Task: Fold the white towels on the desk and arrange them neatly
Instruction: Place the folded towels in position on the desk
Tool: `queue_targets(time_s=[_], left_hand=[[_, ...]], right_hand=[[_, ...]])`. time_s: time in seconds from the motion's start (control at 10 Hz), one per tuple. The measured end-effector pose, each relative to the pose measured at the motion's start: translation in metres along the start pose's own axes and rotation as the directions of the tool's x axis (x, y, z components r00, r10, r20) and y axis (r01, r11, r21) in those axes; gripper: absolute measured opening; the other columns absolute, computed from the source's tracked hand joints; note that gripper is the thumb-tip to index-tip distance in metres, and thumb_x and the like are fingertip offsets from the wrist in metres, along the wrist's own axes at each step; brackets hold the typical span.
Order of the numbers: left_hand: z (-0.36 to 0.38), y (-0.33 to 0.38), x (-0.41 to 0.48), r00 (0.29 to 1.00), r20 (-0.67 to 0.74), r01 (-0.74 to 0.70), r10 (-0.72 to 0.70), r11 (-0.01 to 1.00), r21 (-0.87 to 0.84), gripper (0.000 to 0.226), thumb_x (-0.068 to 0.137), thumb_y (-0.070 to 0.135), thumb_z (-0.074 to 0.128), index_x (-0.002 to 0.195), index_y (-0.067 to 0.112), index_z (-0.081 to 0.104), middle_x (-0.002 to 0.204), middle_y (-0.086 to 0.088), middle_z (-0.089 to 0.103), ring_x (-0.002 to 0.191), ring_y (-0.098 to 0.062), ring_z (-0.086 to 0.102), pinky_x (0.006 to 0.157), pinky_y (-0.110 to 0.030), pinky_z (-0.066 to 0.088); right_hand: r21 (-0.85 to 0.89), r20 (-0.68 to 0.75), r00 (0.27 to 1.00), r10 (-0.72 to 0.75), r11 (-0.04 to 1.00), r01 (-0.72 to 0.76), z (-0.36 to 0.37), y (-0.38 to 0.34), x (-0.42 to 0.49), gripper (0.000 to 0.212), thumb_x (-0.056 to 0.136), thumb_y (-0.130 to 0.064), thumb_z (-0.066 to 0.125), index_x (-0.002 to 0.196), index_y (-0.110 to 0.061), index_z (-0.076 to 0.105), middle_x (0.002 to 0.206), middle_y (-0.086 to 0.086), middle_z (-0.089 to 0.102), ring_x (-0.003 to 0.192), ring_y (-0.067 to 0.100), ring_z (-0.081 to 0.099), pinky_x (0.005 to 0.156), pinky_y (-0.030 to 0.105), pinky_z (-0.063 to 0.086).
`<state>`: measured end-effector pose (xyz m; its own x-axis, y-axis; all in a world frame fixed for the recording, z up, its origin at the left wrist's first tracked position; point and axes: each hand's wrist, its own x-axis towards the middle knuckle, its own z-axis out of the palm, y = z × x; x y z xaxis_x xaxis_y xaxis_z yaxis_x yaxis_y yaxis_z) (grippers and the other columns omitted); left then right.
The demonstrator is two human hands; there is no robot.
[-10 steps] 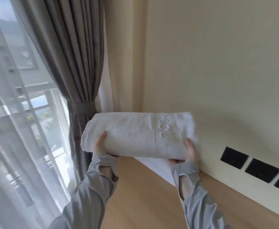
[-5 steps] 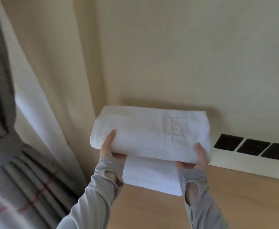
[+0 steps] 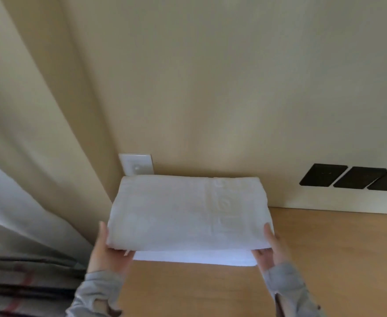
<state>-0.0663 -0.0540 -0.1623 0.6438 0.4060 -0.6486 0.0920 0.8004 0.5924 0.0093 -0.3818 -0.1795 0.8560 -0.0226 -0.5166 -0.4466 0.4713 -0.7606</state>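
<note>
- Top towel: white, folded into a thick oblong, with a raised woven pattern across its right half. It lies long side toward me, its far edge close to the wall. I hold it at both near corners.
- Left hand: grips the near left corner of the top towel, thumb on top along the edge, fingers tucked out of sight beneath.
- Right hand: grips the near right corner the same way, thumb up the side edge, fingers curled underneath.
- Lower towel: white, folded, flat on the bench directly under the top towel; only its near strip shows. I cannot tell whether the two touch.
- Bench: pale wood, running up to the wall.
- White wall plate: just behind the top towel's far left corner.
- Black sockets: a row on the wall, to the right.
- Curtain: cream, hanging at the left.
- Sleeves: grey, covering both my wrists.
</note>
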Motion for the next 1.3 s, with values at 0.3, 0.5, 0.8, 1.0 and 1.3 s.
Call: queue_targets(time_s=[0.3,0.5,0.8,1.0,1.3], left_hand=[[0.064,0.065,0.025,1.000,0.003,-0.018,0.031,0.489,0.872,0.056,0.066,0.056,0.071,0.097,0.012,0.055,0.087,-0.011,0.063,0.078,-0.032,0.059,0.069,-0.038,0.047],[0.077,0.076,0.027,0.866,0.238,-0.413,0.440,0.359,0.837,0.053,0.076,0.046,0.070,0.118,0.018,0.054,0.100,-0.003,0.058,0.081,-0.022,0.053,0.080,-0.036,0.039],[0.062,0.043,0.063,0.942,0.102,-0.217,0.321,0.349,0.911,0.062,0.087,0.057,0.048,0.133,0.015,0.045,0.125,-0.015,0.054,0.096,-0.030,0.049,0.084,-0.037,0.035],[0.066,0.045,0.067,0.920,0.097,-0.150,0.380,0.111,0.982,0.062,0.088,0.061,0.041,0.132,0.017,0.048,0.125,-0.017,0.056,0.112,-0.040,0.050,0.089,-0.039,0.036],[0.120,-0.035,-0.003,0.533,0.742,-0.435,0.407,-0.620,0.653,0.055,0.098,0.033,0.038,0.147,0.015,0.024,0.155,-0.013,0.018,0.143,-0.029,0.017,0.115,-0.047,0.015]], right_hand=[[-0.616,-0.017,0.978,0.209,0.768,-0.175,0.048,-0.074,0.036,0.078,0.069,-0.064,0.063,0.128,-0.015,0.049,0.120,0.012,0.061,0.107,0.031,0.059,0.098,0.047,0.045],[-0.558,-0.004,0.963,-0.270,0.799,0.222,0.052,-0.064,0.040,0.017,0.084,-0.048,0.057,0.090,-0.034,0.050,0.094,0.004,0.061,0.081,0.022,0.060,0.068,0.031,0.048],[-0.732,-0.078,0.975,-0.208,0.676,0.086,0.051,-0.044,0.055,0.031,0.087,-0.050,0.050,0.105,-0.024,0.048,0.103,0.010,0.060,0.089,0.029,0.058,0.080,0.037,0.046],[-0.803,-0.131,0.971,-0.200,0.596,0.015,0.056,-0.046,0.052,0.040,0.092,-0.045,0.044,0.117,-0.015,0.047,0.098,0.011,0.055,0.083,0.027,0.051,0.075,0.033,0.037],[-0.769,0.630,0.569,-0.529,-0.325,0.550,0.136,-0.011,0.006,0.042,0.090,-0.019,0.042,0.129,-0.003,0.051,0.139,0.016,0.047,0.131,0.032,0.042,0.108,0.052,0.028]])
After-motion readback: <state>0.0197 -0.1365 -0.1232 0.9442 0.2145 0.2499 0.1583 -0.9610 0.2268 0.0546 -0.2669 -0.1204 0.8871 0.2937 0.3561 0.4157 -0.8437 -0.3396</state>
